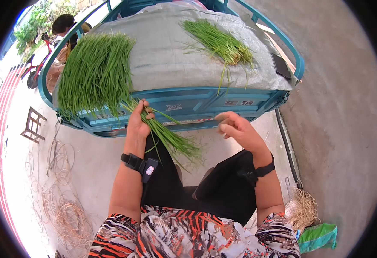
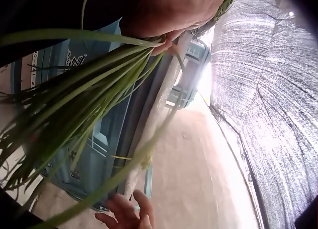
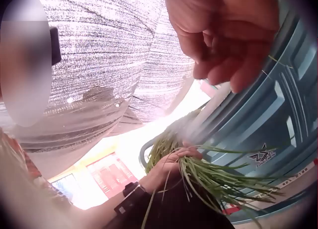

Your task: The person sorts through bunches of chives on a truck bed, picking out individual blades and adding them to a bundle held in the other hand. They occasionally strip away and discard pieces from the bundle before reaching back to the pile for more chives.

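My left hand (image 1: 139, 119) grips a thin bunch of green chives (image 1: 171, 138) near one end, over my left thigh. The long leaves fan out to the lower right in the head view; they spread out loosely in the left wrist view too. Level with it, to the right, my right hand (image 1: 239, 130) hangs in front of the cart's tailgate, its fingers loosely bent with nothing in them. A thick, neatly laid pile of chives (image 1: 96, 71) lies just beyond my left hand. Farther right rests a smaller, looser heap of chives (image 1: 216, 42), pale ends toward me.
The teal cart (image 1: 193, 105) carries a grey sheet (image 1: 162, 56) under the chives. A dark phone (image 1: 281, 66) lies at its right edge. A small stool (image 1: 33, 124) and loose coils of cord (image 1: 68, 215) are at left; another person (image 1: 66, 32) is beyond.
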The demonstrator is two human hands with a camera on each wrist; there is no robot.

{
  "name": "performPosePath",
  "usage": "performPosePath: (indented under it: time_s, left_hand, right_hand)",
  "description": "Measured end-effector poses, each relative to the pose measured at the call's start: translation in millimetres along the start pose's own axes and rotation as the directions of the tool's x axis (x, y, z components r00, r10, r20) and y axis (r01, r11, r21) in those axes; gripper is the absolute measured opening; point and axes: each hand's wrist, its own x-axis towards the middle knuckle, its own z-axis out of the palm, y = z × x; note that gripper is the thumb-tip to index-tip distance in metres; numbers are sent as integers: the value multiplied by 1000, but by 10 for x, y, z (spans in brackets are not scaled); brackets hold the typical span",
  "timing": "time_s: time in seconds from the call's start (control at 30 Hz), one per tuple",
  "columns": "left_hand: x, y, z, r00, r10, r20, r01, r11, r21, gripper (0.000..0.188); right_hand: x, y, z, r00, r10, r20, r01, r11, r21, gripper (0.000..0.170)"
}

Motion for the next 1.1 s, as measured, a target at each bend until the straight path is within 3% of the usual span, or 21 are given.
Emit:
performPosePath:
  time_s: [0.03,0.07,0.1,0.13,0.17,0.23,0.33,0.4,0.53,0.7,0.73,0.83,0.93,1.03,1.1]
  left_hand:
    - [-26,-40,55,1000,-24,-12,24,999,27,11]
    - [-42,-86,123,999,-47,-23,49,997,56,10]
    - [-54,-113,162,997,-70,-36,73,994,86,9]
    - [-72,-126,177,989,-132,71,122,984,133,9]
    - [-79,-162,215,989,-143,20,139,978,154,10]
    - [-183,-292,454,983,-164,-86,178,966,190,11]
    - [-195,-395,552,967,-254,21,239,933,267,11]
    - [-225,-459,590,954,-298,40,271,910,313,12]
    - [-220,-528,642,937,-340,75,312,916,253,13]
    - [-232,-534,662,938,-340,62,318,919,235,12]
    - [-221,-538,670,938,-340,65,317,919,232,12]
    - [-193,-525,627,938,-332,100,311,933,181,11]
    - [-184,-509,626,958,-274,89,251,945,211,12]
    - [-193,-491,627,958,-274,89,252,946,206,13]
    - [-171,-486,584,964,-250,85,235,959,159,13]
  right_hand:
    - [34,34,62,985,-166,-43,150,955,-256,16]
    - [63,40,85,941,-335,-44,271,825,-497,20]
    - [98,-5,56,963,-259,-77,192,856,-480,23]
    - [158,-70,5,978,-179,-108,110,881,-460,27]
    - [227,-122,-55,986,-95,-138,25,900,-436,31]
    - [453,-98,-229,968,-169,-186,33,818,-574,33]
    - [900,-2,-461,916,-364,-168,88,590,-803,36]
    - [1200,116,-529,890,-360,-281,-66,508,-859,38]
    - [1574,347,-595,866,-352,-356,-190,427,-884,41]
    - [1738,491,-758,839,-337,-426,-208,524,-826,35]
    - [1722,500,-743,794,-448,-411,-150,510,-847,32]
    - [1599,317,-648,719,-497,-486,-159,563,-811,33]
    - [1319,-13,-394,624,-562,-543,135,762,-633,34]
    - [854,-437,-17,682,-444,-581,283,893,-350,35]
    - [600,-543,116,833,-372,-409,190,887,-421,35]
